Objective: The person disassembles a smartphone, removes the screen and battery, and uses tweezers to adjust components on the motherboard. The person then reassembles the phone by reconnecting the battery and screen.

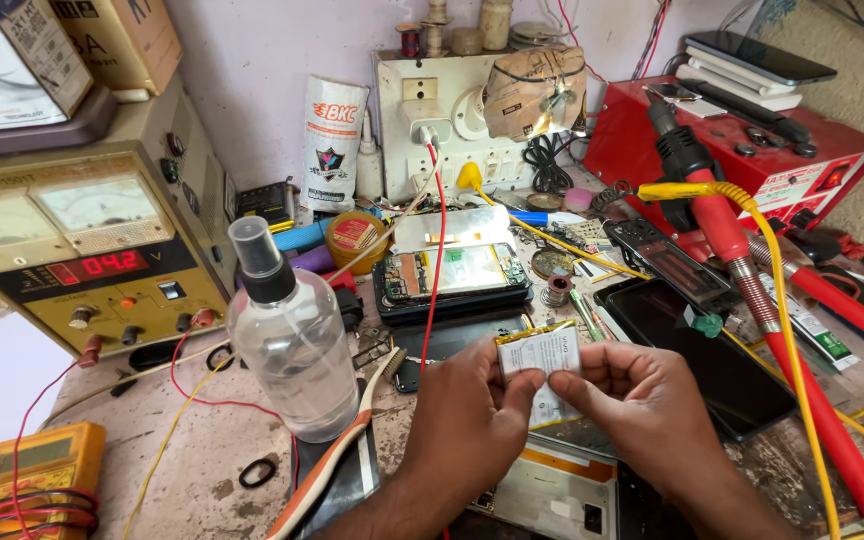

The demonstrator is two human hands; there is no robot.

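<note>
- Left hand (467,420), lower centre: fingers pinch the flat white battery (542,353).
- Right hand (642,395): grips the battery's right edge.
- Clear spray bottle (292,335), left of the hands.

A single head-worn camera looks steeply down and forward, close over a cluttered workbench (202,470) toward the back wall (262,90).

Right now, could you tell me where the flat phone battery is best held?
By its short side edges, from left and right: the battery is a thin flat slab held upright, and the left hand and right hand already pinch it there.
</note>
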